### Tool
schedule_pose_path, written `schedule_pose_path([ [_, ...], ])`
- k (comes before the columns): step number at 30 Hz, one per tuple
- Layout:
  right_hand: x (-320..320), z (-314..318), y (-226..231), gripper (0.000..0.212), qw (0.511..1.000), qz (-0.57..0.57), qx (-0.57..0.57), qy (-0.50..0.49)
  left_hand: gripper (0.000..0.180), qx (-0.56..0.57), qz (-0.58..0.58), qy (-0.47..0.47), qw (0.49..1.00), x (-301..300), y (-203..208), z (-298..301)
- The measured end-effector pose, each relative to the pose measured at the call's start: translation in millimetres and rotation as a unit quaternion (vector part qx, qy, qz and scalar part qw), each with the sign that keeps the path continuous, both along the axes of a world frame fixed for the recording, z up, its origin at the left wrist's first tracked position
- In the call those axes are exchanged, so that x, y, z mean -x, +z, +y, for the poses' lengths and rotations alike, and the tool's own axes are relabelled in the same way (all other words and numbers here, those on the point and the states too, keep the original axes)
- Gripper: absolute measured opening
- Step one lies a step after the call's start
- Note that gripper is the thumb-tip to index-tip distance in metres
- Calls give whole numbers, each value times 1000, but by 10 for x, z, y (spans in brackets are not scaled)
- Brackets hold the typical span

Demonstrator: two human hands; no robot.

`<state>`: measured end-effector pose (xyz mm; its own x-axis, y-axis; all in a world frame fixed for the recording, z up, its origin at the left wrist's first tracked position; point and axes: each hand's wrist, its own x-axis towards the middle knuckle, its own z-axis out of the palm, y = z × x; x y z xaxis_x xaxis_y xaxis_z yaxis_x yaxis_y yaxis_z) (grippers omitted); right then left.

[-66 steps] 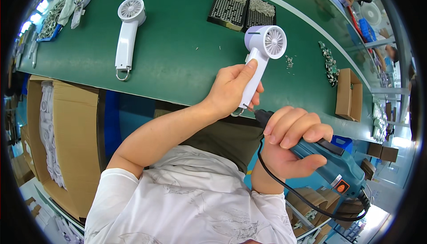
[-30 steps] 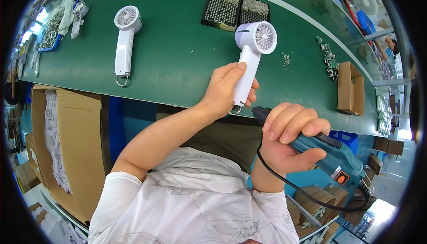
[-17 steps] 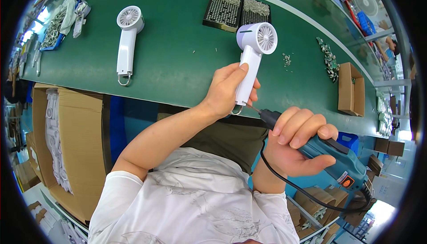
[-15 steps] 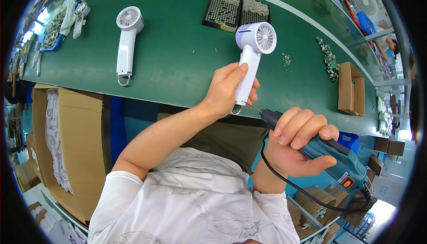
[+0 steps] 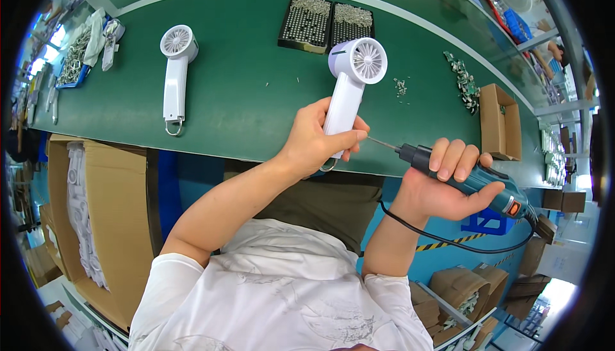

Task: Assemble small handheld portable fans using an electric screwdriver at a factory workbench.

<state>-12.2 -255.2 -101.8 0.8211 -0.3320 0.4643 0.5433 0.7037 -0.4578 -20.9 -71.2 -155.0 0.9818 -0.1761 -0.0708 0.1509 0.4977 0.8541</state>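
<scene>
My left hand [image 5: 317, 134] is closed round the lower handle of a white and lilac handheld fan [image 5: 346, 98], whose round head tilts up and away from me. A metal loop hangs from the handle's bottom end. In my right hand [image 5: 451, 181] is a teal and black electric screwdriver [image 5: 490, 187], held nearly level and pointing left. Its thin bit reaches to my left thumb and fingertips beside the handle; whether it touches a screw is too small to tell. A second white handheld fan [image 5: 177, 75] lies on the green bench at the left.
Two black screw trays [image 5: 307, 24] sit at the back of the green table [image 5: 237, 63]. Loose screws [image 5: 400, 87], circuit boards [image 5: 462, 79] and a small cardboard box [image 5: 500, 120] lie at the right. A large carton [image 5: 118, 216] of white parts stands at the lower left.
The screwdriver has swung flatter, its bit rising from the handle's bottom end to beside my left fingertips. My left thumb has moved down to the bit. The view has shifted slightly.
</scene>
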Motion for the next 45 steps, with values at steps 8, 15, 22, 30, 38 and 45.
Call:
schedule_pose_path([
  [8,-87,41,-27,46,996,62,-55,-18,51,-1,24,-2,1000,-2,23,-8],
  [15,-114,4,-35,43,994,78,-74,-33,50,15,32,7,999,-8,-18,-48],
  [22,-193,-136,-258,44,996,72,0,-59,27,-93,47,80,991,-81,156,17],
  [30,-205,-112,-464,34,990,1,124,-70,24,-349,-28,227,909,-766,502,629],
  [38,-206,-57,-412,27,984,-34,163,-55,28,-499,-21,188,846,-1098,432,722],
  [45,-182,-38,-381,23,981,-52,179,-60,25,-456,-15,169,874,-985,483,647],
])
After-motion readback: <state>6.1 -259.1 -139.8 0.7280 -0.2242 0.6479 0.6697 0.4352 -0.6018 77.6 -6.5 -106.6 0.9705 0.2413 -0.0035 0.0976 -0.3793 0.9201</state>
